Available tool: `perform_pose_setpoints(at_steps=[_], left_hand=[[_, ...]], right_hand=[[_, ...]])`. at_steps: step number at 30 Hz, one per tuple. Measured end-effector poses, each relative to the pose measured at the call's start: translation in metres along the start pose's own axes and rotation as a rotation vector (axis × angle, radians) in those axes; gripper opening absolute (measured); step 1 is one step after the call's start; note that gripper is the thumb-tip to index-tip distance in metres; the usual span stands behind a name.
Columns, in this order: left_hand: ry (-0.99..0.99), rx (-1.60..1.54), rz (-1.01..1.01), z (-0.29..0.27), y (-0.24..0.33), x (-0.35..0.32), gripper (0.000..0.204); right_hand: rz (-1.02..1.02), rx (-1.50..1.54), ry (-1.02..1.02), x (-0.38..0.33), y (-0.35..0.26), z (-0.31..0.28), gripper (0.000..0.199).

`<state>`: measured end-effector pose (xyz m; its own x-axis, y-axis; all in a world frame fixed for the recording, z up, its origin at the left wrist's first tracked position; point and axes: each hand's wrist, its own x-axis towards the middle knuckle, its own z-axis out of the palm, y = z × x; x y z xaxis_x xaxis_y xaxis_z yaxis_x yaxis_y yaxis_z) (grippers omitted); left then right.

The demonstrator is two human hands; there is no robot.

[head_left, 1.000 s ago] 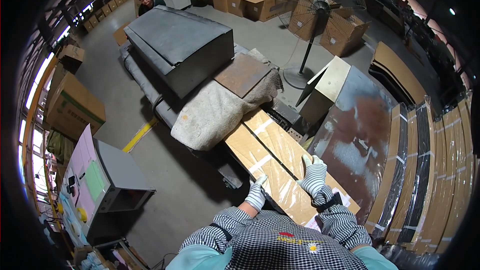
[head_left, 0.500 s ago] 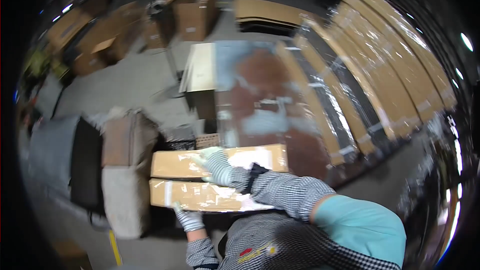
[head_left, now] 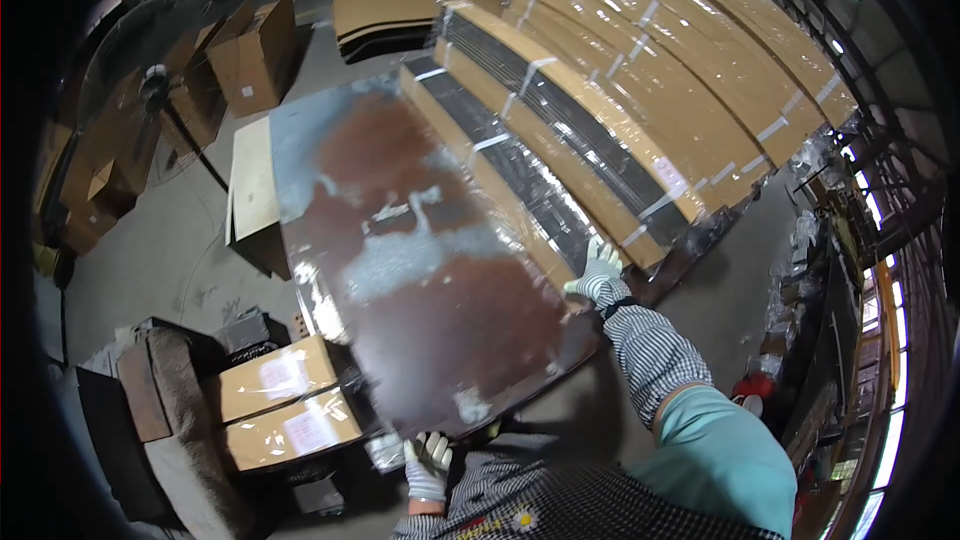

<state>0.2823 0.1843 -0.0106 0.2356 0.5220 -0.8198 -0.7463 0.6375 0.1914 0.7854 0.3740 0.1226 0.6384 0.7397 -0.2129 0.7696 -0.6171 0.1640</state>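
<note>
My right hand (head_left: 600, 275), in a white-and-grey knit glove, reaches forward with fingers apart. It lies at the near end of a long dark package with cardboard sides (head_left: 535, 225), on the right of a worn brown-and-grey tabletop (head_left: 440, 320). Nothing is gripped in it. Low in the picture, my left hand (head_left: 428, 462) is gloved the same way, its fingers stretched out by the table's near edge, holding nothing; I cannot tell whether it touches the edge. Left of it, two taped cardboard boxes (head_left: 285, 380) with pale labels lie side by side.
More long film-wrapped cartons (head_left: 690, 60) stand in rows at the right. A pale board (head_left: 255, 180) is at the table's left side. Beyond are a stand fan (head_left: 155, 85), cardboard boxes (head_left: 250, 60) and a cardboard stack (head_left: 410, 15). A cloth-covered block (head_left: 190, 440) is near left.
Both hands have come off the two cardboard boxes. The view has swung right, and my right hand has moved to the long package, my left to the table's near edge.
</note>
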Motion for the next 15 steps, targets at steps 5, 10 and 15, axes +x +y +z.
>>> perform_pose_setpoints(at_steps=[5, 10, 15], left_hand=[[-0.054, 0.302, 0.003, -0.002, -0.071, 0.034, 0.051], [-0.222, 0.493, -0.053, 0.053, -0.128, 0.017, 0.047], [-0.095, 0.935, 0.071, 0.114, -0.208, 0.076, 0.130]], right_hand=[[-0.037, 0.006, -0.032, -0.002, 0.010, 0.041, 0.131], [-0.438, 0.175, -0.271, -0.154, 0.006, 0.014, 0.080], [-0.514, 0.249, 0.840, -0.001, 0.186, -0.065, 0.111]])
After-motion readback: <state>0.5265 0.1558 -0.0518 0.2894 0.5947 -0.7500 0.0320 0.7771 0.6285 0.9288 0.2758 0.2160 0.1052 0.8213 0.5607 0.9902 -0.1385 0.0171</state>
